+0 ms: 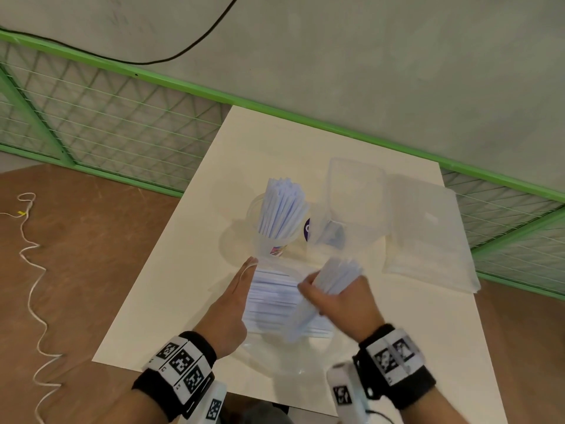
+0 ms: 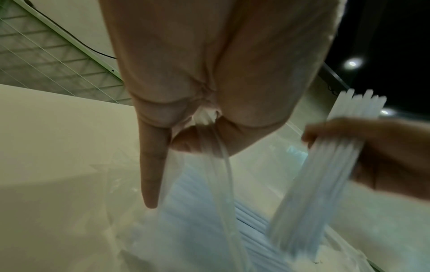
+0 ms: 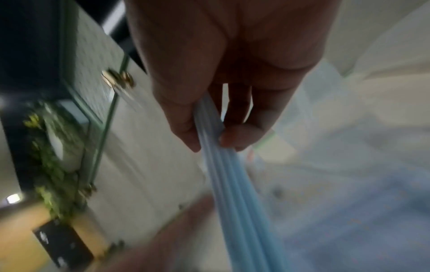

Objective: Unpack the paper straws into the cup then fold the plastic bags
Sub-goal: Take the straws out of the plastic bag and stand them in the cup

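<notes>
A clear plastic cup (image 1: 276, 247) stands mid-table with a sheaf of white paper straws (image 1: 282, 208) upright in it. In front of it lies an open clear plastic bag (image 1: 275, 353) with more straws (image 1: 272, 293) lying flat inside. My left hand (image 1: 244, 281) is at the bag's left side; in the left wrist view my left hand (image 2: 197, 141) pinches the bag's rim (image 2: 218, 165) between thumb and fingers, index finger straight. My right hand (image 1: 328, 293) grips a blurred bundle of straws (image 1: 321, 301), tilted above the bag; the right wrist view shows the bundle of straws (image 3: 223, 174) in its fingers.
A clear rectangular container (image 1: 356, 194) stands behind and right of the cup. A stack of flat clear plastic (image 1: 428, 240) lies at the table's right edge. A green mesh fence (image 1: 107, 117) runs behind the white table (image 1: 171, 255). A white cord (image 1: 30, 270) lies on the brown floor.
</notes>
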### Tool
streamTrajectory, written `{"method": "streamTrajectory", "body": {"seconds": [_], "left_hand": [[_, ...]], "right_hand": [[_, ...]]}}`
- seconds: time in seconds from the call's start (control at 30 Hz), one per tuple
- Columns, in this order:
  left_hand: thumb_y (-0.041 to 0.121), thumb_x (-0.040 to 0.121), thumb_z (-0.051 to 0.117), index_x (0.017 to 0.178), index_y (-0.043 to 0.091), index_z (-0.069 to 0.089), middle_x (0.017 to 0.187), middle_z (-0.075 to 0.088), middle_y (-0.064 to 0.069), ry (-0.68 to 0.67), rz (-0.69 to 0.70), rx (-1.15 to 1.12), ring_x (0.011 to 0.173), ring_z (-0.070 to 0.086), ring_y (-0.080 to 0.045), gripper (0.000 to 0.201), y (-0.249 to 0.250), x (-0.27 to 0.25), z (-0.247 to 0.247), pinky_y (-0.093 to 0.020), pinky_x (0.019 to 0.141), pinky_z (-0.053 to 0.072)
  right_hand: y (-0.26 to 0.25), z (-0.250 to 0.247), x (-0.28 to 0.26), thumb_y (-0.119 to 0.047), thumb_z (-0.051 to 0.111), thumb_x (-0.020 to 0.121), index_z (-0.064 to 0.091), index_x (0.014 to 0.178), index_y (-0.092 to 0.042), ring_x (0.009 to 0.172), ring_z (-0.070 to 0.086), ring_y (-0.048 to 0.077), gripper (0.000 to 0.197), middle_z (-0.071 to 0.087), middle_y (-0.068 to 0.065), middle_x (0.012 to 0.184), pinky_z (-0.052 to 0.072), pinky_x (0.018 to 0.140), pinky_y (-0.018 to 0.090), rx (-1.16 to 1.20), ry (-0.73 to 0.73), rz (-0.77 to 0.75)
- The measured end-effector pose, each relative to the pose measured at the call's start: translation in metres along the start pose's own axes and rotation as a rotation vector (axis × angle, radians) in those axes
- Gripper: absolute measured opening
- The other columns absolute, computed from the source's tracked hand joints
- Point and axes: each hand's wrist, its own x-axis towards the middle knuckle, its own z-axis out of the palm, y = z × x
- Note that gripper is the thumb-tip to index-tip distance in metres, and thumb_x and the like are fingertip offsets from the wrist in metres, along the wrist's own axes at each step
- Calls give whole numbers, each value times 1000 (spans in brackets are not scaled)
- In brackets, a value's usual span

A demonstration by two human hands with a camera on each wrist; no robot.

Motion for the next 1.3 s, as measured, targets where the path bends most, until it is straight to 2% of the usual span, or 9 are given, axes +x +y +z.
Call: {"method": "streamTrajectory", "body": {"seconds": [0.27,0.4,0.53,0.7,0.83,1.03,1.17,1.23,1.3], "left_hand": [[-23,72,36,151,30,-8,156,-12,23,-9,-39,-28,143,-4,5,105,10,-4,-3,-1,107,4],[-23,73,35,150,31,-9,153,-13,25,-8,-52,-35,140,-3,7,104,12,-6,-5,12,92,2],[-21,74,37,149,32,-12,152,-15,25,-6,-49,-29,140,-4,7,104,11,-7,-6,11,92,-1],[-21,74,37,152,28,-10,153,-14,24,6,-50,-18,140,-5,7,103,11,-6,-5,9,95,-2],[-20,73,38,150,33,-12,155,-15,25,0,-43,-14,142,-4,7,105,7,-6,-4,8,96,-1],[-20,75,38,148,36,-14,153,-17,27,-5,-36,-11,139,-2,9,106,9,-7,-4,10,93,1],[-19,76,40,149,33,-13,153,-16,26,5,-31,-5,140,-2,7,104,11,-7,-5,-2,105,4],[-19,77,40,149,33,-12,152,-16,26,7,-38,-6,140,-2,6,104,13,-9,-4,-8,109,7],[-20,76,39,148,36,-14,152,-16,27,10,-49,-28,139,0,6,105,13,-10,-4,-9,108,10]], "right_hand": [[-117,-44,78,-18,82,74,70,72,-16,61,69,25,12,70,3,69,56,55,35,73,212,-318],[-113,-25,114,-29,81,75,69,70,-25,70,69,9,13,72,-5,74,59,72,35,-110,203,-276],[-87,0,129,-37,83,74,69,95,-21,85,65,8,30,70,-6,94,53,79,26,-196,136,-190],[-76,5,133,-39,84,73,48,133,-22,109,52,10,72,51,-6,131,44,87,18,-119,270,-300],[-72,7,119,-49,56,92,39,144,-16,130,44,15,64,44,0,146,38,107,33,-223,318,-386],[-47,29,104,-65,14,91,22,153,-11,149,14,22,84,24,5,160,17,119,43,-780,-36,-429],[-54,25,97,-56,22,97,26,152,-13,149,13,18,70,25,2,160,12,118,35,-590,108,-453],[-64,21,82,-39,36,99,42,143,-12,142,31,17,52,42,4,150,21,112,31,-516,225,-586],[-67,24,58,-12,50,91,61,120,-9,118,53,19,31,63,6,124,37,99,29,-450,271,-787]]}}
